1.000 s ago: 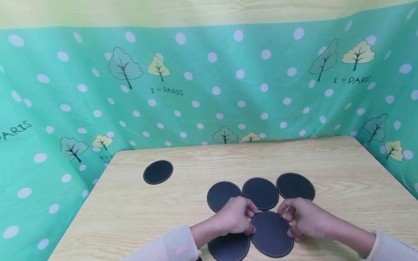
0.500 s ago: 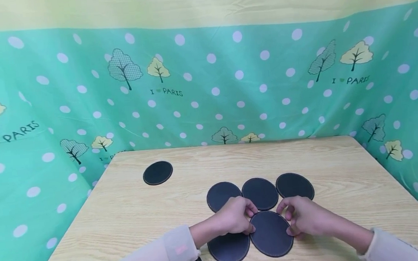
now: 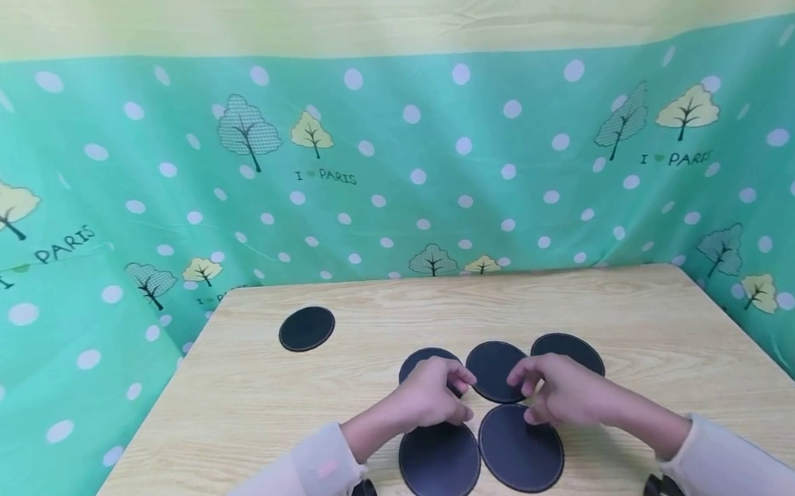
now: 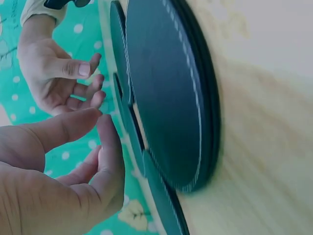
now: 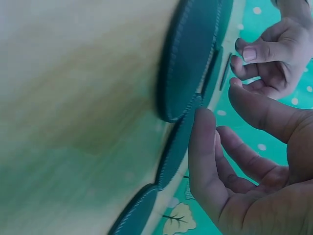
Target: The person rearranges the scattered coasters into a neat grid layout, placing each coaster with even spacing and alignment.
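Observation:
Several round black coasters with pale edge stitching lie flat in two rows. In the head view, the front pair is a left coaster (image 3: pixel 440 466) and a right coaster (image 3: pixel 522 452). Behind them lie a back left coaster (image 3: pixel 422 357), a middle coaster (image 3: pixel 494 369) and a back right coaster (image 3: pixel 574 348). My left hand (image 3: pixel 431 393) hovers over the left side of the group, fingers loosely bent, holding nothing. Opposite it, my right hand (image 3: pixel 568 390) is raised over the right side, equally bare. It partly hides the back right coaster.
Another black coaster (image 3: pixel 307 329) lies apart at the table's far left. The wood-grain table (image 3: pixel 242 416) is bordered by a green dotted curtain (image 3: pixel 376 148) at the back and sides. Light glares off the table's front edge.
Both hands have left the edges of the front right coaster and risen away, toward the back row. The coasters keep their arrangement; the head view has shifted slightly.

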`<state>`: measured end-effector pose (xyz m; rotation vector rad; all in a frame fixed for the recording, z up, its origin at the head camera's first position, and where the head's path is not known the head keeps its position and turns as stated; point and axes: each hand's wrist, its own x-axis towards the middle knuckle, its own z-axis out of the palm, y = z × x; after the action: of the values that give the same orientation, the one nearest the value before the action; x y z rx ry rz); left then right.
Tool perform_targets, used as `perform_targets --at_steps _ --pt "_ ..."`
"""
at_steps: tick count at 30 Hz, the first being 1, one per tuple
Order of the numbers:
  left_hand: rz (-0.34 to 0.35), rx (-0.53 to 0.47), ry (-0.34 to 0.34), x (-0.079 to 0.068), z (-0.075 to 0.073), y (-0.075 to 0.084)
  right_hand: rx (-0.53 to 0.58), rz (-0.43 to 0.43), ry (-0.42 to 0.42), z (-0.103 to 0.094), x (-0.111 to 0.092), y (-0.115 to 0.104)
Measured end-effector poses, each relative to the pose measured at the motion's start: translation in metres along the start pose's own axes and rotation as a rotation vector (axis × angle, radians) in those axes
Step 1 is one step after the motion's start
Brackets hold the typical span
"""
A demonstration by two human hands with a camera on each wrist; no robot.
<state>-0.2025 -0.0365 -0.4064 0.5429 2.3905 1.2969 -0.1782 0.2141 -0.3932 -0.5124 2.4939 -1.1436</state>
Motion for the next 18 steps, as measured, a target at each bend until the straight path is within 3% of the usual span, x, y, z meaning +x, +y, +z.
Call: perform_targets --at_steps 9,18 --pt "-0.081 -0.15 0.053 0.002 -0.039 -0.019 0.037 -0.004 0.013 0.002 0.041 -0.023" --pt "-0.167 -0.174 0.164 0.0 -0.085 -0.05 0.058 0.024 0.02 0.027 0.094 -0.052"
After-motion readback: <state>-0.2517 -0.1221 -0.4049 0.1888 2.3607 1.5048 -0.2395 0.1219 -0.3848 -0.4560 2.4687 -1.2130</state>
